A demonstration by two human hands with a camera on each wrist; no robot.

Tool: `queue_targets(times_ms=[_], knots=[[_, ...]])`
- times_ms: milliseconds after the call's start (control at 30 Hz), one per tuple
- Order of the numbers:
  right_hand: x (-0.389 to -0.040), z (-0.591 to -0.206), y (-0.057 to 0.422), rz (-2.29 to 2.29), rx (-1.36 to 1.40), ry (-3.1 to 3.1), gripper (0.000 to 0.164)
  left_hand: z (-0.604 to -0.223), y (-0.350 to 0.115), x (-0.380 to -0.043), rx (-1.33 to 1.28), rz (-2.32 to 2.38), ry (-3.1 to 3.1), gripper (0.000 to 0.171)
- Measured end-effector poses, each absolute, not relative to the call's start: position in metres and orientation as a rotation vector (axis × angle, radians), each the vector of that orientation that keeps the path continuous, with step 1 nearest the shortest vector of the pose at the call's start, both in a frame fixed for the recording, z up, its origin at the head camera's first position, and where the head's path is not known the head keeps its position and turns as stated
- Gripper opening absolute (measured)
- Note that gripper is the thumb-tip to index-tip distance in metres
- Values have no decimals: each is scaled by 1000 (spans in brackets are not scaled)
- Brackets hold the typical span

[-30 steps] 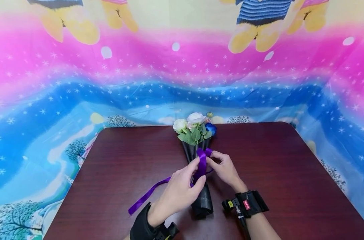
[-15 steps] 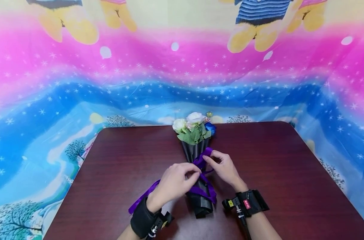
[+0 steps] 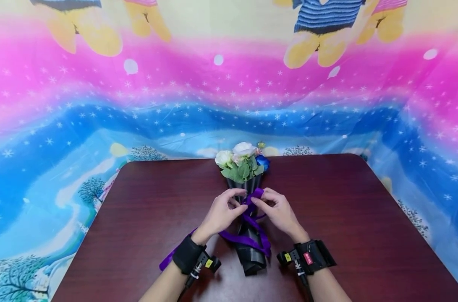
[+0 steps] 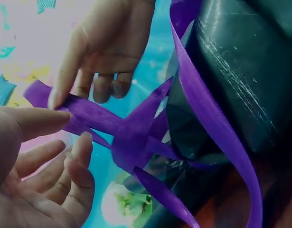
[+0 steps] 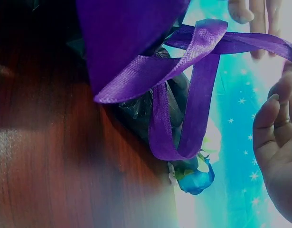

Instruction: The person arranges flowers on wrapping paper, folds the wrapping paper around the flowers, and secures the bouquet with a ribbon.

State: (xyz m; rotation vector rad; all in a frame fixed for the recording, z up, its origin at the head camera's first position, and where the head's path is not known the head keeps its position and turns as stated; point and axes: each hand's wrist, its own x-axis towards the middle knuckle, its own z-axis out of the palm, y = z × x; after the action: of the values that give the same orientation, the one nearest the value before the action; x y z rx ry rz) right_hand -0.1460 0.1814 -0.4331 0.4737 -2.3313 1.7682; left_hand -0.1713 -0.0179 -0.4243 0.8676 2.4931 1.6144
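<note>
A bouquet in black wrapping (image 3: 252,261) lies on the table, with white roses (image 3: 244,149) and a blue flower (image 3: 263,162) at its far end. Purple ribbon (image 3: 247,240) crosses the wrapping's middle, and one tail trails down its lower part. My right hand (image 3: 282,213) pinches a folded loop of the ribbon. My left hand (image 3: 220,214) is at the loop's left side, thumb and forefinger apart. In the left wrist view, my left thumb (image 4: 46,122) reaches the ribbon loop (image 4: 91,114) next to the right thumb.
The bouquet lies on a dark red-brown table (image 3: 168,184) with rounded far corners. A printed pink and blue cloth (image 3: 198,113) hangs behind and along both sides. Each wrist wears a black strap with a small camera. Another ribbon tail (image 3: 165,262) shows beside the left forearm.
My left hand moved down to the ribbon's crossing, then up beside the loop. The upright strip it held dropped across the lower wrapping. My right hand stays on the loop.
</note>
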Motion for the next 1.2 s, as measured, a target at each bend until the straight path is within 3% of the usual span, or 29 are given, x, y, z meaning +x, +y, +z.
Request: queue_targets(times_ms=[267,500,733,1000,1200], knots=[[-138,-411,176,1743,527,-2360,27,-431,-18,-187,712,1680,2189,31],[-139,-410,175,1773,553,-2381,14,-443,-28,-203,688,1777,1872,31],[-138,-412,174,1871,525,-2385,13,-447,-35,-211,694,1784,1690,29],[-139,-414,172,1957,478,-2385,15,-450,-32,-212,865,1659,1852,18],[-140,-413,170,1929,480,-2403,12,-440,-30,-209,849,1585,2015,16]])
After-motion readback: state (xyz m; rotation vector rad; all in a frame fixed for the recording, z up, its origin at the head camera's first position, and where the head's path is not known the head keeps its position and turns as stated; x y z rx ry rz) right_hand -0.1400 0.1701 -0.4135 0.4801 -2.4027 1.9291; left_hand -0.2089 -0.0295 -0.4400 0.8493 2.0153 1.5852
